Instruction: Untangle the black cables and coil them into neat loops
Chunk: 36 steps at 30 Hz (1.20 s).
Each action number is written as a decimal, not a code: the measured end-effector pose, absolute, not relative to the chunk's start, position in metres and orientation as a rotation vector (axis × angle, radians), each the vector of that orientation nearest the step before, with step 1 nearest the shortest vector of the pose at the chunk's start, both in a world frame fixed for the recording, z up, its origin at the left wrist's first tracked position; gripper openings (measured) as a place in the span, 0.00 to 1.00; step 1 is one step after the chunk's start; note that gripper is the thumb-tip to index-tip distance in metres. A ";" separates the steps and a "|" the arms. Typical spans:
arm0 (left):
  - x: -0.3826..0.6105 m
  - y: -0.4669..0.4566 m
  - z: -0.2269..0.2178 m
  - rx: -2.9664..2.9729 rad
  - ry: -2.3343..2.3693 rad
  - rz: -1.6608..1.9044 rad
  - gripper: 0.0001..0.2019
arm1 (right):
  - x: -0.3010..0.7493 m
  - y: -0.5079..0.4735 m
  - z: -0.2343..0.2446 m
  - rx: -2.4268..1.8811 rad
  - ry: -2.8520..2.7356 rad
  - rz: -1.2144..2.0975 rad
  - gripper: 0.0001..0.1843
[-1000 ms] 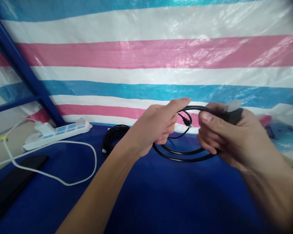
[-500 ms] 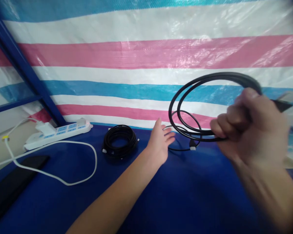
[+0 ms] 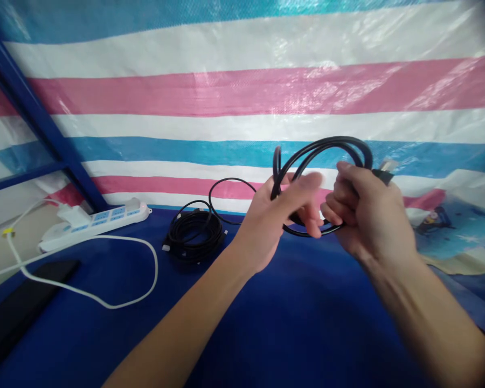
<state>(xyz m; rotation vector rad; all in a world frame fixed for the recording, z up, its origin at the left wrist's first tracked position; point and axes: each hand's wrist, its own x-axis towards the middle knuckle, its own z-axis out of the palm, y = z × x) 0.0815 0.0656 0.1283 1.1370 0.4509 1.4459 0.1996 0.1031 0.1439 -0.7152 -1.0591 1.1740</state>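
A black cable (image 3: 330, 141) is wound into a few loops and held up above the blue surface. My right hand (image 3: 374, 207) is closed round the right side of the loops, and a plug with a pale metal end (image 3: 388, 167) sticks out past its knuckles. At the left side of the loops, my left hand (image 3: 269, 221) has its fingers curled round the cable; its thumb is blurred. A thin strand (image 3: 226, 179) runs from behind my left hand toward a coiled black cable (image 3: 194, 237) lying on the surface, with several small connectors showing.
A white power strip (image 3: 105, 218) with a plugged-in adapter stands at the back left. Its white cord (image 3: 157, 264) loops across the blue surface (image 3: 291, 334). A flat black object (image 3: 32, 296) lies at the left. Striped plastic sheeting (image 3: 210, 91) hangs behind, beside a blue frame post (image 3: 36, 108).
My right hand has come left and inward with the looped cable. My left hand, open before, has closed on the loops. The loose strand has shifted left, over the coil.
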 end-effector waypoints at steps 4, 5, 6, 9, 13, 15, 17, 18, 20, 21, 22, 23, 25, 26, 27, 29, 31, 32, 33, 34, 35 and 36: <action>0.078 0.066 0.129 1.208 0.595 1.387 0.13 | 0.201 0.105 0.141 -0.804 -1.192 1.207 0.21; 0.075 0.067 0.129 1.180 0.613 1.370 0.17 | 0.202 0.105 0.141 -0.841 -1.273 1.202 0.21; 0.071 0.067 0.131 1.149 0.630 1.341 0.20 | 0.203 0.105 0.141 -0.876 -1.353 1.183 0.22; 0.060 0.067 0.135 1.140 0.655 1.232 0.21 | 0.210 0.102 0.144 -0.955 -1.516 1.098 0.21; 0.058 0.063 0.139 1.260 0.702 1.123 0.16 | 0.218 0.097 0.150 -1.065 -1.934 0.882 0.16; 0.063 0.061 0.138 1.274 0.766 1.133 0.17 | 0.219 0.096 0.151 -1.058 -2.057 0.671 0.15; 0.067 0.059 0.138 1.274 0.838 1.155 0.18 | 0.218 0.096 0.149 -1.054 -2.026 0.362 0.10; 0.068 0.058 0.138 1.285 0.868 1.141 0.18 | 0.217 0.097 0.147 -1.060 -1.998 0.187 0.07; 0.066 0.056 0.140 1.328 0.899 1.067 0.19 | 0.215 0.098 0.144 -1.059 -1.941 -0.101 0.04; 0.064 0.055 0.142 1.349 0.898 1.025 0.19 | 0.215 0.099 0.142 -1.047 -1.912 -0.215 0.05; 0.060 0.053 0.144 1.365 0.888 0.986 0.19 | 0.215 0.099 0.141 -1.026 -1.882 -0.299 0.07; 0.057 0.051 0.147 1.380 0.878 0.953 0.19 | 0.215 0.100 0.140 -0.999 -1.858 -0.342 0.10; 0.050 0.048 0.152 1.417 0.870 0.900 0.20 | 0.215 0.099 0.140 -0.955 -1.894 -0.210 0.17; 0.048 0.047 0.154 1.447 0.876 0.878 0.22 | 0.215 0.099 0.141 -0.941 -1.948 -0.029 0.17; 0.047 0.046 0.156 1.483 0.887 0.868 0.22 | 0.215 0.098 0.141 -0.926 -1.988 0.210 0.15; 0.046 0.045 0.158 1.562 0.909 0.931 0.20 | 0.214 0.096 0.142 -0.873 -1.965 0.650 0.09; 0.048 0.045 0.159 1.620 0.940 1.122 0.15 | 0.211 0.093 0.142 -0.801 -1.829 0.935 0.08; 0.049 0.046 0.158 1.623 0.957 1.238 0.14 | 0.210 0.091 0.143 -0.762 -1.749 1.059 0.09; 0.050 0.048 0.157 1.608 0.970 1.350 0.13 | 0.209 0.089 0.144 -0.720 -1.677 1.179 0.09; 0.052 0.049 0.156 1.571 0.973 1.441 0.13 | 0.207 0.087 0.145 -0.688 -1.620 1.293 0.08; 0.053 0.051 0.154 1.515 0.959 1.512 0.14 | 0.206 0.086 0.146 -0.652 -1.572 1.393 0.08; 0.054 0.052 0.153 1.444 0.923 1.558 0.15 | 0.206 0.085 0.147 -0.619 -1.538 1.473 0.10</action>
